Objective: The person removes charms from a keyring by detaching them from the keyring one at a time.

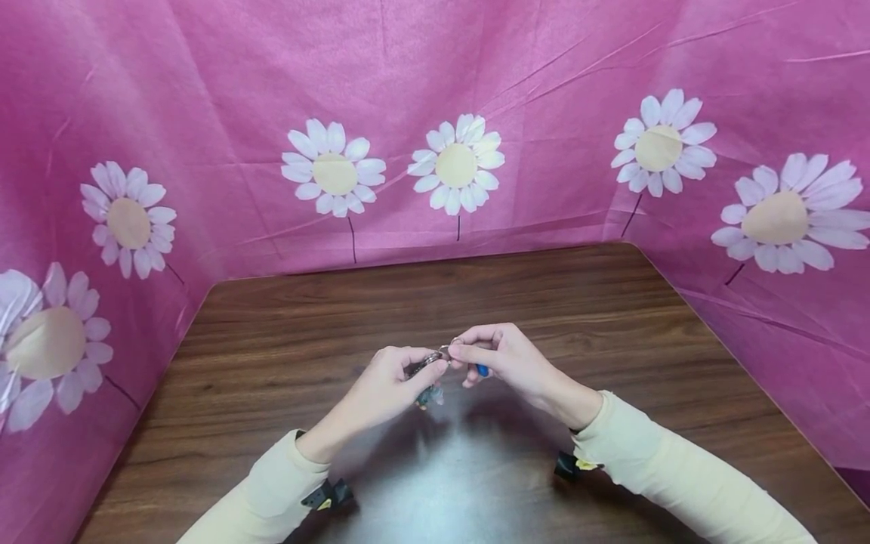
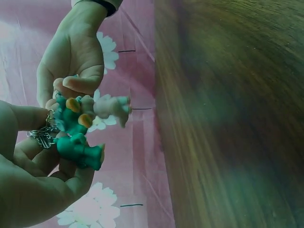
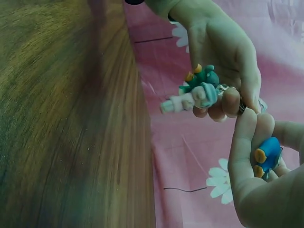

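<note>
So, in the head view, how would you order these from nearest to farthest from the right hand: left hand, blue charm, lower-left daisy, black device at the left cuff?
From the right hand:
1. Blue charm: at its fingers.
2. Left hand: just to the left.
3. Black device: at the left cuff.
4. Lower-left daisy: on the pink cloth.

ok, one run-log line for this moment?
left hand: holds metal keychains, green figure alongside | right hand: pinches ring, blue figure near palm | both hands: above table
</note>
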The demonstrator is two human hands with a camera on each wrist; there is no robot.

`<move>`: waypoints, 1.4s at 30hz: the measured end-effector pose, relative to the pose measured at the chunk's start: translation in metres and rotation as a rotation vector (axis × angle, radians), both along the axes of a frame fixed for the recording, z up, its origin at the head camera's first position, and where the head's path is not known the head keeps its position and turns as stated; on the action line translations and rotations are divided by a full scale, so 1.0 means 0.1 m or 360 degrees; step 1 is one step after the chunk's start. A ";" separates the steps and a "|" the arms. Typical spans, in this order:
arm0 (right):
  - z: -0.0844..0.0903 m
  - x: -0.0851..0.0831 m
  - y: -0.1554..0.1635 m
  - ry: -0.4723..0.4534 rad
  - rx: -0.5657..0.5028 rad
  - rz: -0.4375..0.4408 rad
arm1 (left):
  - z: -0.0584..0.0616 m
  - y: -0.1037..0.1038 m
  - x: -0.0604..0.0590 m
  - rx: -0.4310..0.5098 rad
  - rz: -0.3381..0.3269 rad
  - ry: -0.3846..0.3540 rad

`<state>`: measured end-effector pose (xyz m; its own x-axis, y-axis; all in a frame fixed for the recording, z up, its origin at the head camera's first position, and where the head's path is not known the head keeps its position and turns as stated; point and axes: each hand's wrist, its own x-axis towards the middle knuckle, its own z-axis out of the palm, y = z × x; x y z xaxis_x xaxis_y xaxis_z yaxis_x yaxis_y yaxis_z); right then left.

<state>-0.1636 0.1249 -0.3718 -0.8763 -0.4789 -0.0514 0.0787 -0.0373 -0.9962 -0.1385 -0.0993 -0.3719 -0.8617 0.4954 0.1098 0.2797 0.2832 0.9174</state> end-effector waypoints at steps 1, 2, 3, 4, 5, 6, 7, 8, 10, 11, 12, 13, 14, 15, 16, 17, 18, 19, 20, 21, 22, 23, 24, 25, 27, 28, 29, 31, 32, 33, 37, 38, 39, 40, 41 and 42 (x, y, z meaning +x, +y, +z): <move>0.00 0.00 -0.01 0.0007 -0.0005 -0.0007 | 0.01 -0.01 0.00 0.0002 -0.0011 0.0013; 0.00 0.00 -0.01 0.0016 -0.0009 -0.0014 | 0.02 -0.01 -0.01 0.0000 -0.0015 0.0026; 0.00 0.00 -0.02 0.0026 -0.0013 -0.0019 | 0.03 -0.02 -0.01 0.0006 -0.0020 0.0027; 0.00 -0.01 -0.02 0.0034 -0.0015 -0.0028 | 0.04 -0.03 -0.02 0.0009 -0.0025 0.0027; 0.00 -0.01 -0.03 0.0043 -0.0017 -0.0035 | 0.05 -0.03 -0.02 0.0008 -0.0027 0.0032; 0.00 -0.01 -0.03 0.0050 -0.0015 -0.0039 | 0.06 -0.04 -0.02 0.0011 -0.0027 0.0025; 0.00 -0.01 -0.03 0.0054 -0.0014 -0.0040 | 0.07 -0.04 -0.02 0.0021 -0.0026 0.0004; 0.00 -0.01 -0.03 0.0053 -0.0012 -0.0036 | 0.08 -0.04 -0.02 0.0026 -0.0027 -0.0014; 0.00 -0.01 -0.03 0.0038 0.0003 -0.0018 | 0.08 -0.04 -0.02 0.0032 -0.0035 -0.0042; 0.01 -0.02 -0.02 0.0033 0.0016 0.0002 | 0.08 -0.04 -0.02 0.0034 -0.0039 -0.0054; 0.01 -0.02 -0.01 0.0028 0.0037 0.0031 | 0.07 -0.04 -0.02 0.0031 -0.0039 -0.0061; 0.02 -0.03 -0.01 0.0022 0.0057 0.0060 | 0.07 -0.04 -0.02 0.0023 -0.0040 -0.0061; 0.02 -0.04 0.01 0.0026 0.0088 0.0095 | 0.07 -0.05 -0.02 0.0009 -0.0045 -0.0059; 0.03 -0.04 0.02 0.0036 0.0125 0.0135 | 0.06 -0.05 -0.02 -0.0008 -0.0049 -0.0057; 0.03 -0.04 0.03 0.0056 0.0163 0.0178 | 0.06 -0.06 -0.02 -0.0031 -0.0056 -0.0053; 0.04 -0.05 0.05 0.0082 0.0204 0.0224 | 0.06 -0.06 -0.02 -0.0052 -0.0067 -0.0052; 0.04 -0.05 0.06 0.0109 0.0244 0.0267 | 0.06 -0.07 -0.03 -0.0081 -0.0077 -0.0048; 0.05 -0.05 0.07 0.0131 0.0279 0.0302 | 0.06 -0.07 -0.03 -0.0107 -0.0088 -0.0049; 0.05 -0.05 0.07 0.0158 0.0311 0.0335 | 0.06 -0.07 -0.03 -0.0131 -0.0103 -0.0051; 0.05 -0.05 0.08 0.0173 0.0337 0.0362 | 0.06 -0.08 -0.04 -0.0162 -0.0116 -0.0047; 0.06 -0.05 0.08 0.0190 0.0357 0.0383 | 0.07 -0.08 -0.04 -0.0195 -0.0132 -0.0038; 0.07 -0.05 0.09 0.0192 0.0374 0.0400 | 0.07 -0.07 -0.04 -0.0224 -0.0142 -0.0031; 0.07 -0.06 0.09 0.0190 0.0389 0.0417 | 0.08 -0.07 -0.04 -0.0263 -0.0153 -0.0006; 0.08 -0.06 0.09 0.0185 0.0400 0.0432 | 0.08 -0.07 -0.04 -0.0293 -0.0164 0.0007; 0.09 -0.06 0.10 0.0185 0.0427 0.0468 | 0.08 -0.06 -0.04 -0.0361 -0.0184 0.0053; 0.09 -0.06 0.10 0.0200 0.0440 0.0491 | 0.08 -0.06 -0.04 -0.0394 -0.0192 0.0080; 0.09 -0.06 0.10 0.0211 0.0458 0.0511 | 0.07 -0.05 -0.05 -0.0423 -0.0202 0.0109; 0.08 -0.07 0.10 0.0277 0.0501 0.0549 | 0.06 -0.05 -0.05 -0.0460 -0.0217 0.0153; 0.08 -0.07 0.10 0.0306 0.0519 0.0562 | 0.05 -0.05 -0.05 -0.0465 -0.0222 0.0159; 0.08 -0.08 0.10 0.0332 0.0533 0.0571 | 0.04 -0.06 -0.05 -0.0447 -0.0229 0.0144; 0.09 -0.10 0.10 0.0312 0.0506 0.0543 | 0.03 -0.06 -0.05 -0.0316 -0.0194 0.0051; 0.09 -0.11 0.10 0.0270 0.0475 0.0519 | 0.03 -0.06 -0.05 -0.0270 -0.0173 0.0024; 0.10 -0.11 0.10 0.0221 0.0435 0.0490 | 0.03 -0.06 -0.05 -0.0230 -0.0146 0.0016; 0.10 -0.11 0.10 0.0171 0.0387 0.0461 | 0.03 -0.06 -0.05 -0.0199 -0.0114 0.0022; 0.10 -0.11 0.10 0.0118 0.0334 0.0429 | 0.03 -0.06 -0.05 -0.0166 -0.0086 0.0031; 0.10 -0.11 0.10 0.0066 0.0278 0.0397 | 0.02 -0.06 -0.05 -0.0131 -0.0059 0.0039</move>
<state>-0.1741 0.1347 -0.3618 -0.7360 -0.6665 -0.1183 0.0230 0.1500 -0.9884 -0.1435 -0.1050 -0.3696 -0.8402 0.5350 0.0883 0.3135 0.3465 0.8841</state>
